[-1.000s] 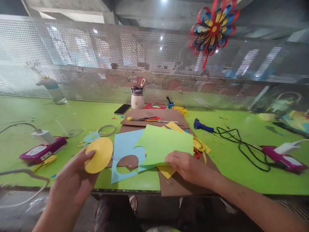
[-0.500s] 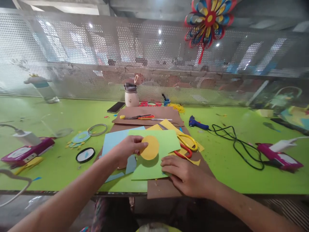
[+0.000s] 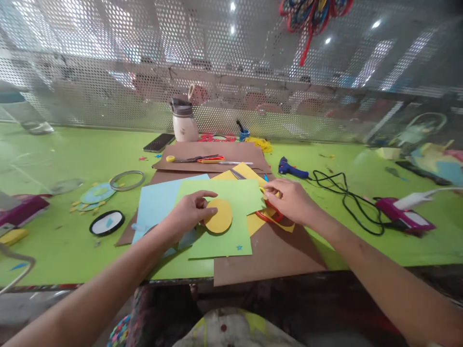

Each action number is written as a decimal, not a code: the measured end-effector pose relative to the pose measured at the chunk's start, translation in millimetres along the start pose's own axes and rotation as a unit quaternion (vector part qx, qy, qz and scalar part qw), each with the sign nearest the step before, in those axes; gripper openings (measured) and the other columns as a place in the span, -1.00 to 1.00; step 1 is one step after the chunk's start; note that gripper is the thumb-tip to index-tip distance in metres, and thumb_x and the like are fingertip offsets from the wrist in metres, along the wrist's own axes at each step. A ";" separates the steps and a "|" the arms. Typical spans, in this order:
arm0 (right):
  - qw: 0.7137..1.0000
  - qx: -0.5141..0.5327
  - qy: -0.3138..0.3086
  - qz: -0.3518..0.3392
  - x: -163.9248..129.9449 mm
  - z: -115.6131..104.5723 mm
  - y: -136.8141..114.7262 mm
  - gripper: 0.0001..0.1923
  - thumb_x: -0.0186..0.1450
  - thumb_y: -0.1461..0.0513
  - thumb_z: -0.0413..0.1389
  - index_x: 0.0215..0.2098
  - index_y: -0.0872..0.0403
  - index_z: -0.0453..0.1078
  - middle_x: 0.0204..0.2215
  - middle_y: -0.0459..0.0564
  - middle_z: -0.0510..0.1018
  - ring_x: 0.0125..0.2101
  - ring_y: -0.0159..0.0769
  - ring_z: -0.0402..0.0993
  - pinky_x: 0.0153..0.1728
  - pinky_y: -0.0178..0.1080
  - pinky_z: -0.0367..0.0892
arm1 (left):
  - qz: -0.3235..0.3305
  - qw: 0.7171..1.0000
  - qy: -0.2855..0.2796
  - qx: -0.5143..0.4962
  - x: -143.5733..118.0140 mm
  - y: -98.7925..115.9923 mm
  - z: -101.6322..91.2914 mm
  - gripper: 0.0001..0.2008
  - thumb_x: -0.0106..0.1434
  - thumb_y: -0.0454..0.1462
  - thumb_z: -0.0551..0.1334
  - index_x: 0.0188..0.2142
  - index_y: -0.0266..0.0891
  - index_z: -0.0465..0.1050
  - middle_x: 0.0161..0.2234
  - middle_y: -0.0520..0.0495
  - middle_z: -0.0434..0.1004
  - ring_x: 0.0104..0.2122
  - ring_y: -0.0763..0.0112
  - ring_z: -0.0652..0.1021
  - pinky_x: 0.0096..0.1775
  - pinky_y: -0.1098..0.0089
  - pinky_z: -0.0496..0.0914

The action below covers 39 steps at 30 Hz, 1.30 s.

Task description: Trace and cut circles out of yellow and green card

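Disc (image 3: 221, 218) yellow, round, flat; left fingers (image 3: 211, 211) pinching its edge over green sheet (image 3: 240, 231); right fingers (image 3: 274, 185), earlier on sheet, now at scissors (image 3: 265, 219), grip unclear

I count two hands (image 3: 187, 212) (image 3: 290, 198), one yellow circle (image 3: 220, 218) and one green sheet (image 3: 220, 246). There's one white flask (image 3: 185, 126), one phone (image 3: 159, 143) and two purple power strips (image 3: 27, 212) (image 3: 405, 216).

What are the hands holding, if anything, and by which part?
Left hand: thumb over the yellow circle's left edge; pinched or only pressed cannot be told. Right hand: fingertips at the yellow handle of the scissors; grip unclear.
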State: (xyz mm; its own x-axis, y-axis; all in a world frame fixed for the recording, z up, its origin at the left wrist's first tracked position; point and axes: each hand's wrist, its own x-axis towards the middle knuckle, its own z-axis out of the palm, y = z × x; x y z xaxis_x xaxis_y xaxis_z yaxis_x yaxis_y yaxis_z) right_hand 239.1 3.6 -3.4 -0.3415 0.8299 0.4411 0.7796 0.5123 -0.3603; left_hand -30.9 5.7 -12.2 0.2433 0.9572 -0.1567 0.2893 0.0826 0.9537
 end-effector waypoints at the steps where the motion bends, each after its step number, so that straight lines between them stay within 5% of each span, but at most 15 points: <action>1: 1.000 -0.003 -0.015 -0.003 6.3 0.1 -1.5 -0.84 0.26 0.38 0.08 -0.27 0.27 0.51 -0.38 0.23 0.57 -0.33 -0.02 0.49 -0.30 0.03 0.42 | 0.002 1.000 0.002 0.000 -0.3 -0.6 -0.4 -0.49 -0.02 -0.14 0.36 -0.08 -0.31 0.39 -0.62 0.22 0.16 -0.60 0.49 0.30 -0.52 0.42 0.20; 6: 0.977 0.028 -0.164 -0.136 -4.5 4.7 -47.7 -0.88 0.29 0.29 0.16 -0.22 0.11 0.52 -0.28 0.03 0.59 -0.19 -0.17 0.45 -0.15 -0.18 0.39 | 0.017 0.999 0.036 -0.007 0.4 -5.4 -2.2 -0.54 0.02 -0.14 0.33 -0.10 -0.30 0.40 -0.59 0.21 0.12 -0.59 0.52 0.26 -0.51 0.45 0.14; 9: 0.954 -0.004 -0.225 -0.200 -29.7 6.9 -72.1 -0.80 0.36 0.25 0.07 -0.12 0.19 0.45 -0.09 0.15 0.54 -0.06 -0.07 0.36 -0.03 -0.06 0.33 | 0.018 0.999 0.043 -0.002 2.4 -9.2 -2.3 -0.56 0.00 -0.16 0.33 -0.12 -0.30 0.42 -0.58 0.20 0.13 -0.58 0.53 0.24 -0.50 0.45 0.12; 12: 0.953 -0.011 -0.214 -0.214 -51.9 3.8 -73.6 -0.76 0.37 0.35 -0.03 -0.05 0.20 0.39 -0.01 0.20 0.49 0.01 -0.01 0.31 -0.01 0.03 0.29 | 0.017 0.999 0.044 0.010 4.0 -11.3 -1.7 -0.57 0.00 -0.17 0.33 -0.14 -0.30 0.43 -0.58 0.19 0.13 -0.57 0.52 0.22 -0.50 0.44 0.09; 15: 0.958 0.133 -0.162 -0.195 -66.8 -5.9 -63.4 -0.78 0.29 0.42 -0.05 -0.37 0.08 0.38 -0.38 0.03 0.55 -0.30 -0.20 0.41 -0.14 -0.05 0.36 | 0.017 0.999 0.044 0.021 4.9 -11.3 -0.8 -0.60 0.00 -0.17 0.34 -0.16 -0.28 0.45 -0.59 0.20 0.10 -0.58 0.51 0.22 -0.51 0.44 0.08; 18: 0.969 0.212 -0.066 -0.108 -72.1 -12.5 -55.5 -0.69 0.28 0.42 -0.10 -0.55 0.03 0.26 -0.63 -0.09 0.36 -0.54 -0.30 0.30 -0.30 -0.12 0.40 | 0.019 0.999 0.041 0.025 4.3 -9.1 -0.6 -0.61 0.01 -0.17 0.34 -0.16 -0.27 0.45 -0.58 0.19 0.13 -0.57 0.50 0.25 -0.49 0.43 0.11; 22: 0.985 0.157 -0.010 -0.073 -58.4 -3.4 -45.1 -0.73 0.29 0.42 -0.08 -0.41 0.04 0.38 -0.48 -0.02 0.52 -0.40 -0.25 0.45 -0.30 -0.16 0.42 | 0.023 0.999 0.038 0.023 -0.5 -2.3 -0.9 -0.59 0.04 -0.15 0.32 -0.13 -0.29 0.43 -0.56 0.18 0.16 -0.55 0.48 0.30 -0.47 0.42 0.18; 27: 0.993 0.095 0.035 -0.056 -18.9 12.7 -15.1 -0.72 0.26 0.44 -0.03 -0.18 0.08 0.43 -0.18 0.12 0.55 -0.10 -0.12 0.45 -0.03 -0.02 0.37 | 0.016 1.000 0.001 0.018 -8.7 6.3 3.1 -0.56 0.06 -0.12 0.31 -0.10 -0.28 0.40 -0.57 0.19 0.14 -0.57 0.48 0.32 -0.49 0.43 0.20; 32: 0.996 0.067 0.013 -0.059 2.7 21.1 3.8 -0.75 0.23 0.43 0.02 -0.19 0.18 0.47 -0.20 0.18 0.58 -0.12 -0.08 0.45 -0.03 0.01 0.36 | 0.008 0.991 -0.068 0.113 -10.5 6.3 11.8 -0.56 0.11 -0.11 0.25 -0.06 -0.31 0.42 -0.60 0.18 0.16 -0.58 0.46 0.29 -0.50 0.41 0.15; 39: 0.995 0.065 -0.013 -0.081 2.5 27.6 -0.9 -0.79 0.26 0.42 0.03 -0.24 0.13 0.47 -0.23 0.13 0.58 -0.17 -0.12 0.44 -0.10 -0.04 0.39 | 0.001 0.972 -0.043 0.231 -11.3 1.9 18.2 -0.54 0.12 -0.11 0.21 -0.04 -0.31 0.48 -0.59 0.13 0.21 -0.56 0.42 0.28 -0.50 0.40 0.11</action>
State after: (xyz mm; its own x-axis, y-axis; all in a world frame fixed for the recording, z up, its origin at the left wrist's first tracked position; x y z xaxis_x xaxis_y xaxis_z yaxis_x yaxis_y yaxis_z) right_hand 223.1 11.3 -24.7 -0.4715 0.7392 0.4810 0.6396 0.6621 -0.3906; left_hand -16.2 -10.0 -13.4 0.3155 0.9286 -0.1956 0.6685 -0.0712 0.7403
